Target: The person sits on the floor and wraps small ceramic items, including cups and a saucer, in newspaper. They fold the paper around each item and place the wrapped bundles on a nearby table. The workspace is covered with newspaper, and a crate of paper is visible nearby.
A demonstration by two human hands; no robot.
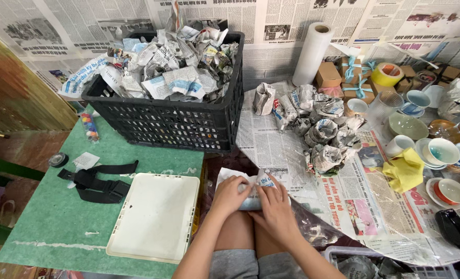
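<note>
Head view shows the left hand (230, 194) and the right hand (276, 206) close together over the person's knees. Each grip is closed on a small bundle (250, 194) wrapped in newspaper. The left fingers curl over its left side, and the right fingers press on its top and right side. The bundle sits at the edge of the counter (292, 155), just above the bare legs.

Just left of the hands lies a white tray (155, 217) on a green table (44, 217). A black strap (95, 183) lies next to the tray. Behind them stands a black crate (173, 121) full of newspaper bundles. On the counter to the right is a pile of wrapped bundles (318, 129). Farther right are cups (437, 152), a yellow cloth (405, 170), small brown boxes (328, 75), a white roll (312, 51) and yellow tape (386, 74).
</note>
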